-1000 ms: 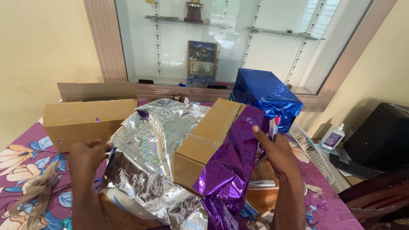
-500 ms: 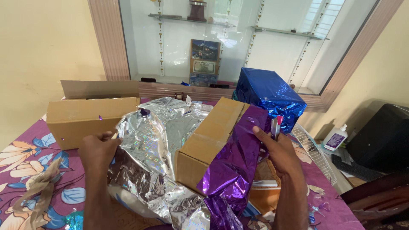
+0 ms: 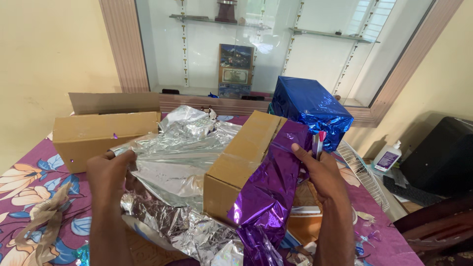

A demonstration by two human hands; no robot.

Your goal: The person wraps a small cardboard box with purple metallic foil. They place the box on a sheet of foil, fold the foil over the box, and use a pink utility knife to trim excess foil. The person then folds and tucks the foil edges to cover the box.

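Two hands work at one cardboard box [image 3: 246, 157] that stands tilted near the middle of the table [image 3: 29, 182], which is covered by a purple floral cloth. Left hand [image 3: 112, 172]: fingers clenched on the near-left edge of a crumpled silver foil sheet [image 3: 182, 157]; the sheet spreads from that hand across to the box's left side and bunches toward the near edge of the table. Right hand [image 3: 318, 170]: fingers pressed on a purple foil sheet [image 3: 268, 189] that drapes over the right face of the box and hangs down toward the near edge; the same hand also grips a slim pen-like object with a red tip [image 3: 319, 143], upright between the fingers. Whether the purple sheet is pinched or only held flat cannot be told. Toward the far-right corner stands a blue foil-wrapped box [image 3: 310, 111], just behind the right hand. A second, longer cardboard box [image 3: 98, 135] with its flap raised sits toward the far-left corner, apart from the silver sheet's edge. A white pump bottle [image 3: 388, 156] stands past the right edge of the table.
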